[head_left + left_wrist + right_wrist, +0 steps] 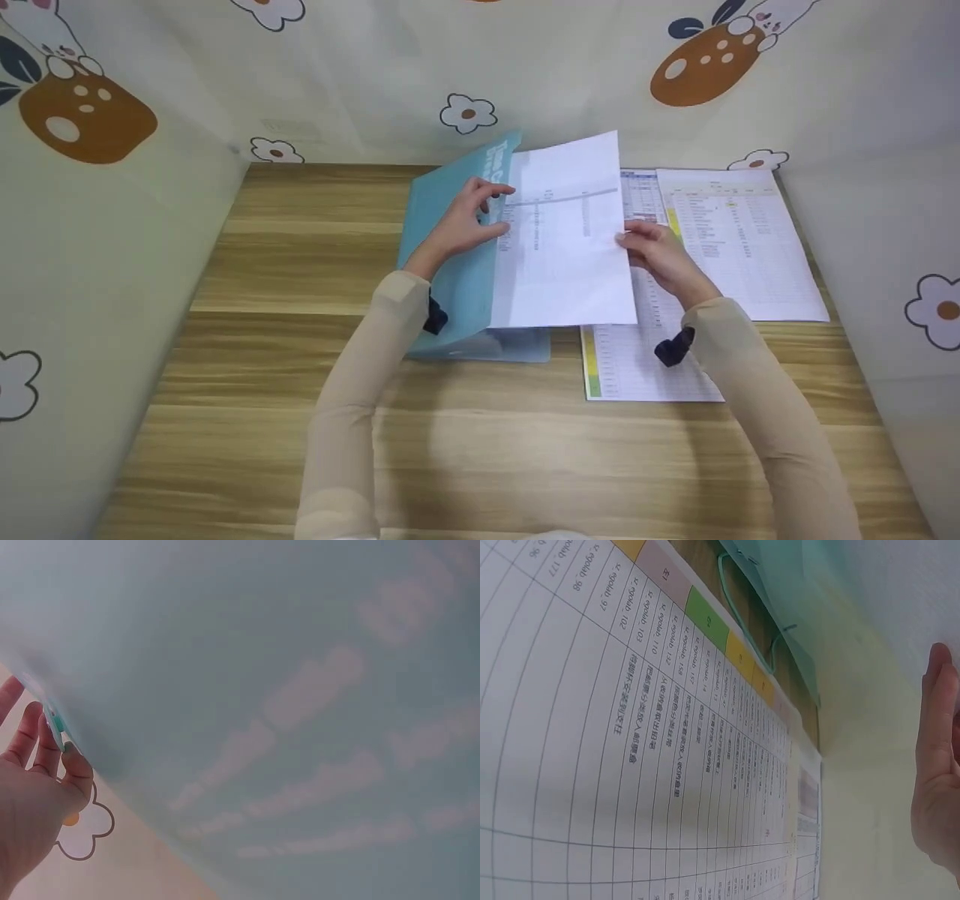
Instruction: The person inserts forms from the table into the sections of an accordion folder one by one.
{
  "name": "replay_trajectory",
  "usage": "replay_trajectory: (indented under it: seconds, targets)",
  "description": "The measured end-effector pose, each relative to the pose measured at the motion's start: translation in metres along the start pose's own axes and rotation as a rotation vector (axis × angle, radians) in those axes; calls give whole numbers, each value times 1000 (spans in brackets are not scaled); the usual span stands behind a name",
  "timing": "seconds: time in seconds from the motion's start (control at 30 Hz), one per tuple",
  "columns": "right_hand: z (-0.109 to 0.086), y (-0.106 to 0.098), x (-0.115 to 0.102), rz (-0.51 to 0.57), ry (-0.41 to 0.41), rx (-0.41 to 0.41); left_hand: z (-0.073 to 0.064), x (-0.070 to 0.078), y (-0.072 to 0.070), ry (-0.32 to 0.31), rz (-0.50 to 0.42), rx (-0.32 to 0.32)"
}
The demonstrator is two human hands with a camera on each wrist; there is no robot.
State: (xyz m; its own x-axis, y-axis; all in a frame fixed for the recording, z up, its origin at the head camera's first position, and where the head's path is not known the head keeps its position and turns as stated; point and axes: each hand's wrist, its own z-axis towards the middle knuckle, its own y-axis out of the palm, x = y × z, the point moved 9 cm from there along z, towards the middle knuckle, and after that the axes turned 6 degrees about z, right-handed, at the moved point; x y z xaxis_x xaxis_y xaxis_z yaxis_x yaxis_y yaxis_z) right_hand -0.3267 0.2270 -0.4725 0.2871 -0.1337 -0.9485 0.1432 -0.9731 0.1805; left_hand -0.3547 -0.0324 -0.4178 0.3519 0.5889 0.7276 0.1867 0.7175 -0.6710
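A translucent teal document folder (450,300) stands partly raised on the table, pale lettering near its top edge. My left hand (465,221) is at the folder's raised cover; in the left wrist view, thumb and fingers pinch the cover's edge beside a small teal button (58,722). A white printed sheet (566,277) is held up with its left side along the folder's opening. Its right edge is pinched between the thumb and fingers of my right hand (664,255). In the right wrist view this hand (937,780) shows at the right border, with the folder's teal corner beyond.
Beneath and right of the held sheet lies a printed table sheet (652,375) with yellow and green cells. Another printed sheet (757,262) lies at the far right. Patterned curtains (360,90) enclose the wooden table (262,420) at the back and sides.
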Motion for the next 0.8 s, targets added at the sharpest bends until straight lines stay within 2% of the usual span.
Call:
replay_trajectory:
  seconds: [0.23,0.47,0.8]
  targets:
    - [2,13,5,38,0,-39,1,0,1,-9,-1,-13]
    - [3,29,14,92,11,-69,3,0,3,9,15,-17]
    - [8,48,32,104,76,-44,2,0,3,-3,18,2]
